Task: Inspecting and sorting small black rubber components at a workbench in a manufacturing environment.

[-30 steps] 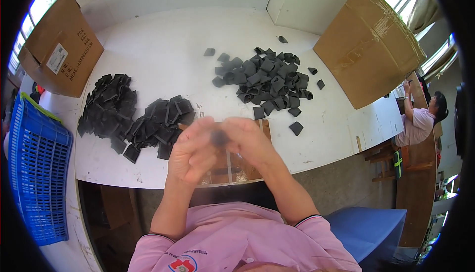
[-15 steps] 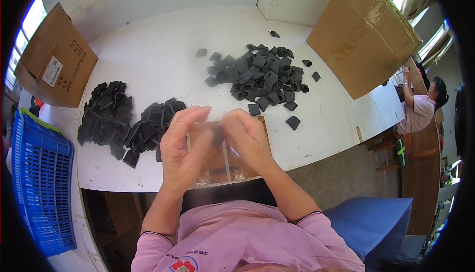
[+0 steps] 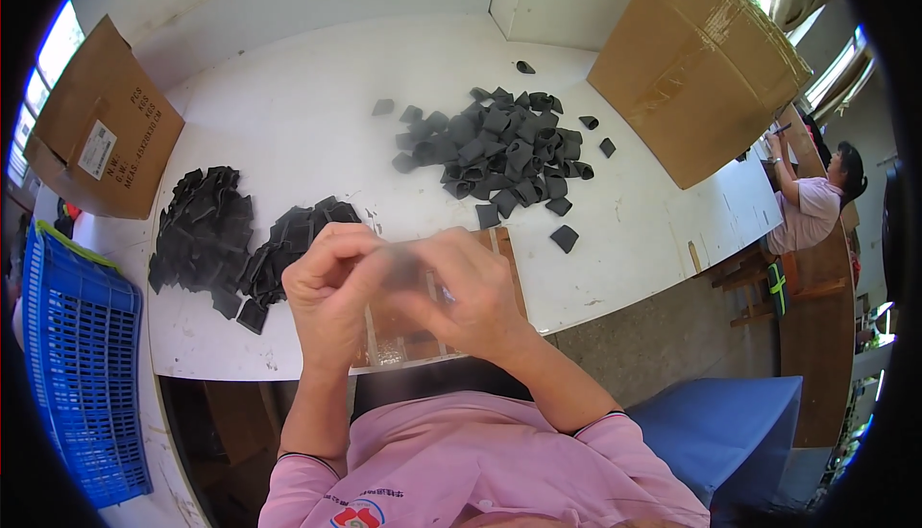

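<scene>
Both hands, left hand (image 3: 331, 283) and right hand (image 3: 471, 293), pinch one small dark piece (image 3: 403, 267) between curled fingertips, raised close for working, above the white table (image 3: 288, 115) edge; sorted black stacks (image 3: 226, 235) lie left, a loose pile (image 3: 504, 148) beyond.

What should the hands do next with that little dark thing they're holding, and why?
Probably lay it on the stacked black pieces at the left. Both the left hand and the right hand pinch one small blurred dark piece above the white table. The loose black heap lies farther back on the right, so the left piles look like the ones already handled.
</scene>
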Available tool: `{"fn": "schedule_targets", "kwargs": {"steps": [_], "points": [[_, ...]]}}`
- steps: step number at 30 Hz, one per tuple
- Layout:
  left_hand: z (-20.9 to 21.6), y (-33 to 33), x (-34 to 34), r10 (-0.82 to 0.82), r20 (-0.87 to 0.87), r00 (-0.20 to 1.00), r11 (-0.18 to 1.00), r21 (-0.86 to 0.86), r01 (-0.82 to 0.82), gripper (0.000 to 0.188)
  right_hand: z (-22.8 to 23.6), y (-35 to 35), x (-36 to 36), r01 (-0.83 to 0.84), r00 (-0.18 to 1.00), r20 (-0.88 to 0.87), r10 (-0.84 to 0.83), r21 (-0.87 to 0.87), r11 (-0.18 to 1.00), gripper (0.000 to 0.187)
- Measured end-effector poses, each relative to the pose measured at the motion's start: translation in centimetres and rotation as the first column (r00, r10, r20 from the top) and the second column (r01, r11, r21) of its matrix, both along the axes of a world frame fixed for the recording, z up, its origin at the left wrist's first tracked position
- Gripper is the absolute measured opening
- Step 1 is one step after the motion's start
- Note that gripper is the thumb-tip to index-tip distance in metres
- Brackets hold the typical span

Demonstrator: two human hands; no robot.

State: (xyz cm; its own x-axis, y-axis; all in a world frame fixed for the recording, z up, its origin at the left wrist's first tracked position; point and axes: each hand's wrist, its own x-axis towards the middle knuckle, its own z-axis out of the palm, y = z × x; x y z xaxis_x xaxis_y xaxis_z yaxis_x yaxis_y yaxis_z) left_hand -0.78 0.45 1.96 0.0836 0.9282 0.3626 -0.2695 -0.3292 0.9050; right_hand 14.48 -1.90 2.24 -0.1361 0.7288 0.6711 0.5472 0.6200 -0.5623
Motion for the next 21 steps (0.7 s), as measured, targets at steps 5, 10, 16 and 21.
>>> {"fn": "schedule_targets", "kwargs": {"steps": [5, 10, 16, 21], "points": [[-1.5, -0.4, -0.1, 0.008, 0.498, 0.867, 0.95, -0.274, 0.148, 0.007, 0.4, 0.1, -0.7, 0.094, 0.996, -0.011, -0.093, 0.071, 0.993, 0.025], [-2.9, -1.4, 0.1, 0.071, 0.394, 0.916, 0.973, -0.228, 0.022, 0.006, -0.4, 0.1, -0.2, 0.064, 0.998, 0.021, -0.065, 0.006, 0.998, 0.018], [-2.3, -1.2, 0.6, 0.056, 0.161, 0.985, 0.996, -0.072, -0.045, 0.011, -1.1, -0.1, 0.0, 0.053, 0.998, -0.044, -0.054, -0.024, 0.998, 0.016], [-0.4, -0.1, 0.3, 0.015, -0.216, 0.976, 0.987, 0.158, 0.02, 0.02, -0.1, 0.0, 0.9, 0.003, 0.999, 0.043, 0.0, -0.071, 0.997, 0.011]]}}
